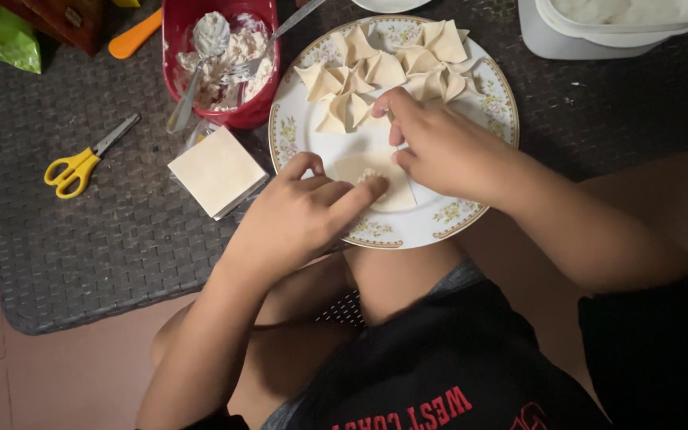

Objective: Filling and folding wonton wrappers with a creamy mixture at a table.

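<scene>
Left hand (296, 219) fingertip pressing wrapper (384, 185) on plate (439, 219); right hand (439, 147) grip seemingly pinching its edge

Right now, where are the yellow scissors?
Head view, far left: the yellow scissors lie on the dark woven mat, left of the wrapper stack and below-left of the red bowl.

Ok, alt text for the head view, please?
Both hands, left and right, press a pale filled dough wrapper on a round floral-rimmed white plate beside folded dumplings; a red filling bowl sits nearby.
</scene>
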